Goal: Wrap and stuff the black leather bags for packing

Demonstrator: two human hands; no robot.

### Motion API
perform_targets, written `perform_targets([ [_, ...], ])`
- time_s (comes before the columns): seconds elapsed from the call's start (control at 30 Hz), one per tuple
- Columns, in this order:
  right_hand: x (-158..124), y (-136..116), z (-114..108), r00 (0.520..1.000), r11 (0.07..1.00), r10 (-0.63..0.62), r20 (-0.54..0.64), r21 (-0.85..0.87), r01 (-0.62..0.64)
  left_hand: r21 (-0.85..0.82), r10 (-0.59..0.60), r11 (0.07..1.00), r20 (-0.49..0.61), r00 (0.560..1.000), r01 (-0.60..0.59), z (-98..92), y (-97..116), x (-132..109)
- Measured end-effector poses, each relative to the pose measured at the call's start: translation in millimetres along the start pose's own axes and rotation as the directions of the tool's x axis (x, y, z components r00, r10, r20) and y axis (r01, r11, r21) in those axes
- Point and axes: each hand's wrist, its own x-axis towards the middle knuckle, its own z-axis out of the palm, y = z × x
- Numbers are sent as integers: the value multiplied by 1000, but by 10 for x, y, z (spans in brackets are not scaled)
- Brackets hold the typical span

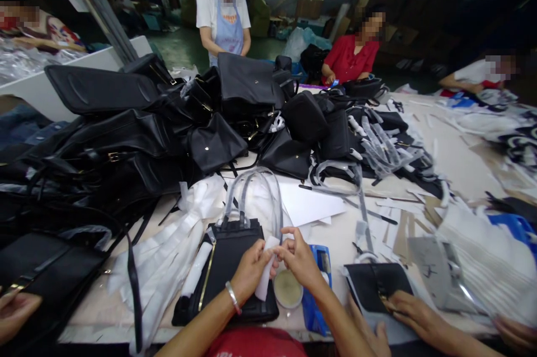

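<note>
In front of me a black bag [229,267] with a gold zipper lies on the table. Its looped handles [241,200] rise toward the back in clear plastic wrap. My left hand [253,264], silver bracelet on the wrist, is closed on a white wrapping strip [264,278] above the bag's right side. My right hand [297,255] pinches the upper part of that strip, its index finger raised. Another white roll [197,269] lies along the bag's left side. Just right of the bag sit a round tape roll [288,289] and a blue tape dispenser [316,312].
A high heap of black bags [251,88] fills the back and left. White strips [157,262] spread left of my bag, white sheets [312,206] behind it. At right, a co-worker's hands [413,309] work on a small black bag [377,284]. Another person's hand [17,312] is at far left.
</note>
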Motion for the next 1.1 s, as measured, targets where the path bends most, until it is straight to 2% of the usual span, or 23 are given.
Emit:
perform_targets([
  [0.1,-14,150,109,999,986,10,-33,169,-4,-39,-27,999,-32,999,26,36,-18,53],
  [0.17,-15,248,183,999,977,-13,-30,211,19,-104,-43,994,-28,999,40,46,-44,83],
  [0.33,27,395,253,998,983,-67,1,170,65,-269,-110,957,1,994,106,1,-118,153],
  [0.47,44,397,168,995,987,-74,72,149,62,-403,-184,886,150,972,230,-100,-141,187],
  [0.53,32,378,127,995,992,-53,90,122,42,-433,-231,856,164,959,281,-137,-159,189],
  [0.63,-9,323,176,999,986,44,25,159,-47,-385,-257,894,-16,966,231,-124,-208,181],
  [0.73,-54,232,378,991,980,128,37,146,-133,-296,-183,947,-190,965,122,-59,-251,154],
  [0.83,-35,134,560,971,971,213,105,92,-223,-280,-152,955,-172,973,100,-76,-245,77],
  [0.9,15,88,588,974,977,204,98,41,-209,-233,-216,954,-102,971,188,-206,-204,-18],
  [0.97,76,77,556,996,985,88,20,-148,-84,-98,-256,964,-111,960,245,-447,-130,-146],
  [1.03,129,116,517,998,905,-37,-58,-425,9,73,-143,984,-198,970,160,-774,-34,-285],
  [1.1,156,196,518,998,809,-30,-61,-588,-11,224,24,974,-289,957,43,-1130,50,-407],
])
